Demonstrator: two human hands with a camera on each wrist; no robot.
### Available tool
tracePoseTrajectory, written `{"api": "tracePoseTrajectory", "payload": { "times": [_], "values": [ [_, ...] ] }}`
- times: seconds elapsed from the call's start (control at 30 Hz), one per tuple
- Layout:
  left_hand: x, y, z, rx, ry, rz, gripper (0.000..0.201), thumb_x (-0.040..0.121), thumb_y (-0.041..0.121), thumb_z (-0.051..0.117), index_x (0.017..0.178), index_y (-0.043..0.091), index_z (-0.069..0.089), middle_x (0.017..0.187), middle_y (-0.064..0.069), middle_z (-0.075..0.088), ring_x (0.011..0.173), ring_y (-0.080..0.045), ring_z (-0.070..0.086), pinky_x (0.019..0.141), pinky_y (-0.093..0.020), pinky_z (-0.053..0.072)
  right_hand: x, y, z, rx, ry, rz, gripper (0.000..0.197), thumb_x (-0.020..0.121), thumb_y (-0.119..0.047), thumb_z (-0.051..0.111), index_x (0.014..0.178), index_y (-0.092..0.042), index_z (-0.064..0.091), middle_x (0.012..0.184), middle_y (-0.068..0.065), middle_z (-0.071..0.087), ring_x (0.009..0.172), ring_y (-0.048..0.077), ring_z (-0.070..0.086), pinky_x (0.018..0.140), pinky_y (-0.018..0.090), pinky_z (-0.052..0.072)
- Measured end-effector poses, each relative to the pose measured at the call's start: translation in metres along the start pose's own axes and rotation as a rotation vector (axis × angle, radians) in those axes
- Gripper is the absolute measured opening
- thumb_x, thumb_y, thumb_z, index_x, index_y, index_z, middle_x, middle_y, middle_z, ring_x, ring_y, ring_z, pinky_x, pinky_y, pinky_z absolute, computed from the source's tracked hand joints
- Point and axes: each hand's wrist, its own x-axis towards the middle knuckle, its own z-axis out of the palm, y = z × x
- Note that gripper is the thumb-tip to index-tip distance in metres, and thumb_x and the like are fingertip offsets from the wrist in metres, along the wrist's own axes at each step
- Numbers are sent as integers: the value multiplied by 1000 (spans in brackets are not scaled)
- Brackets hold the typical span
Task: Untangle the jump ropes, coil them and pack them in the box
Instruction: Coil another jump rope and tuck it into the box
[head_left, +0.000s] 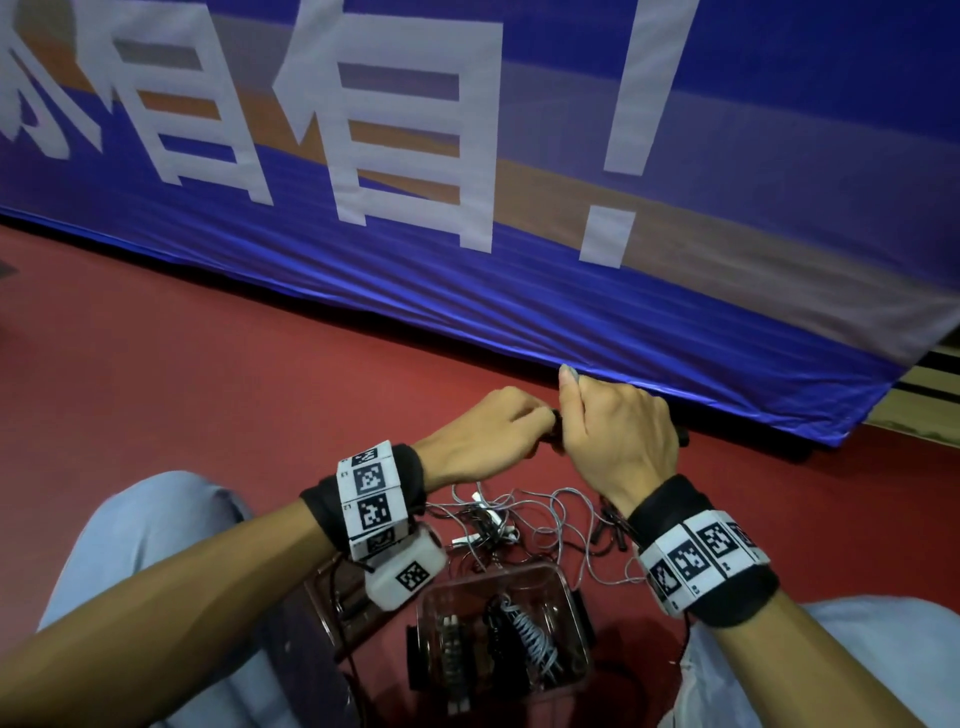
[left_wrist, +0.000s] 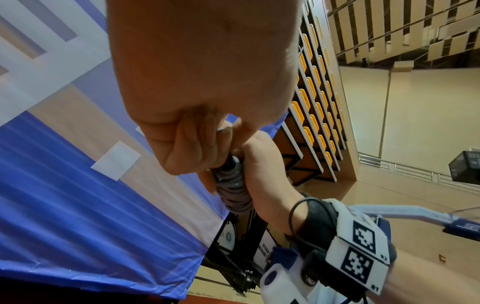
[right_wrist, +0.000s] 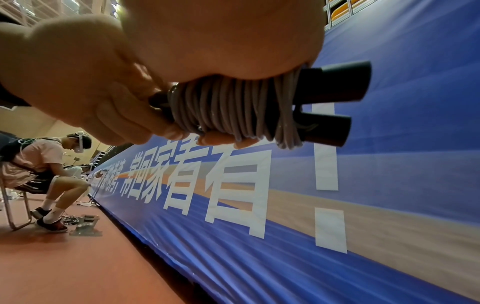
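A jump rope (right_wrist: 233, 111) of grey cord is wound tightly round its two black handles (right_wrist: 335, 82). My right hand (head_left: 613, 431) grips this bundle above the red floor, its fingertips (right_wrist: 215, 140) curled under the coil. My left hand (head_left: 498, 426) meets it from the left and pinches the bundle's near end, where the grey coil (left_wrist: 232, 185) shows between both hands. Below the hands, tangled ropes (head_left: 524, 519) lie on the floor. The clear box (head_left: 566, 587) sits between my knees and holds coiled ropes (head_left: 530, 639).
A blue banner (head_left: 467, 291) with white characters hangs down to the floor just beyond my hands. The box's clear lid (head_left: 332, 603) lies to the left of the box. Another seated person (right_wrist: 44, 164) is far off to the left. Red floor (head_left: 208, 374) stretches left.
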Motion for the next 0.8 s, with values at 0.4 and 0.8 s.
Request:
{"api": "tracePoseTrajectory", "payload": {
  "times": [0.4, 0.8],
  "values": [
    [6, -20, 0, 90, 18, -53, 48, 106, 23, 42, 59, 20, 50, 53, 5, 50, 44, -7, 39, 46, -24, 35, -9, 5, 1, 83, -377, -151, 25, 109, -34, 29, 93, -19, 40, 89, -4, 43, 66, 17, 51, 57, 38, 38],
    [10, -17, 0, -16, 131, -257, 53, 100, 25, 39, 52, 18, 61, 47, 4, 49, 47, -18, 38, 48, -30, 30, -13, -4, 9, 61, -246, -128, 12, 108, -25, 43, 100, -18, 46, 78, -7, 53, 52, 19, 43, 45, 31, 26]
  ]
}}
